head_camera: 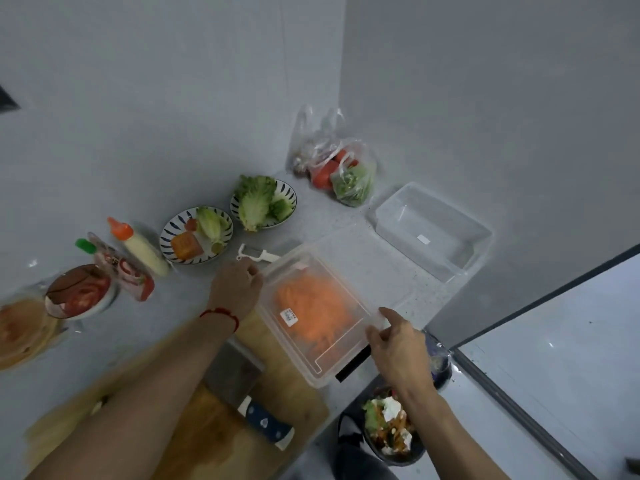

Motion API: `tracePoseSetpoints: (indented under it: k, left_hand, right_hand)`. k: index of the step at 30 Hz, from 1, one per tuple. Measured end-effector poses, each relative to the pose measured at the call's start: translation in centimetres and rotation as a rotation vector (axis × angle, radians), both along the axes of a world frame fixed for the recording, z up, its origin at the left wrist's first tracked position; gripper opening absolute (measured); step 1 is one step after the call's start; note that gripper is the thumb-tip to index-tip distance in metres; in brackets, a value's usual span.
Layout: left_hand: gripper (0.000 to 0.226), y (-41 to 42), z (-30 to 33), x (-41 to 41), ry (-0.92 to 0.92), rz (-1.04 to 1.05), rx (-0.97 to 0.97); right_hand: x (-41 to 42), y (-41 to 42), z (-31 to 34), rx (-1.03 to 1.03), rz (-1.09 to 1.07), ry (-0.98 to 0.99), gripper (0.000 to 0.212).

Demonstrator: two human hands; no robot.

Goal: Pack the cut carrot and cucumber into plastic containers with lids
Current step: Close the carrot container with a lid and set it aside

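Note:
A clear plastic container [277,327] holding shredded carrot [313,306] sits at the middle of the counter, partly over the wooden cutting board [207,427]. A clear lid with a small label lies on top of it. My left hand [235,289] grips the lid's far left corner. My right hand [398,344] holds its near right edge. A second clear container [433,230], empty, stands at the back right, and another clear lid [363,268] lies flat between the two. No cucumber shows.
A cleaver [242,386] lies on the board. A white peeler [258,254], two bowls of lettuce [263,202], sauce bottles [138,247], a bowl of tomato slices [81,292] and bags of vegetables [339,168] line the back. A scrap bin [391,427] stands below the counter edge.

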State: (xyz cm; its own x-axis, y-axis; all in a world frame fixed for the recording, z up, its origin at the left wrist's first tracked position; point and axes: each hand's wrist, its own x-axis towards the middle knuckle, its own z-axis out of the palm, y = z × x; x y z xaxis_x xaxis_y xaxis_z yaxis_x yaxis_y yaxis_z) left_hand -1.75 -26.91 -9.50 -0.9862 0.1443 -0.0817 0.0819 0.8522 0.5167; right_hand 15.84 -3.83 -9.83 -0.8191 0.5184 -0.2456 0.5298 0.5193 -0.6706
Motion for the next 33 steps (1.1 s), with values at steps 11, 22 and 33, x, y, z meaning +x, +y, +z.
tracePoseSetpoints:
  k: [11, 22, 33]
  left_hand:
    - [0.033, 1.7, 1.1, -1.5, -0.176, -0.123, -0.069]
    - [0.024, 3.7, 1.4, -4.3, -0.307, -0.095, -0.014]
    - [0.033, 5.2, 2.0, -2.9, -0.055, -0.269, -0.404]
  right_hand:
    - [-0.3, 0.5, -0.4, -0.321, -0.166, -0.168, 0.049]
    - [-0.2, 0.7, 0.4, -0.795, -0.34, -0.243, 0.04]
    - [0.1, 0.7, 0.1, -0.786, -0.27, -0.194, 0.025]
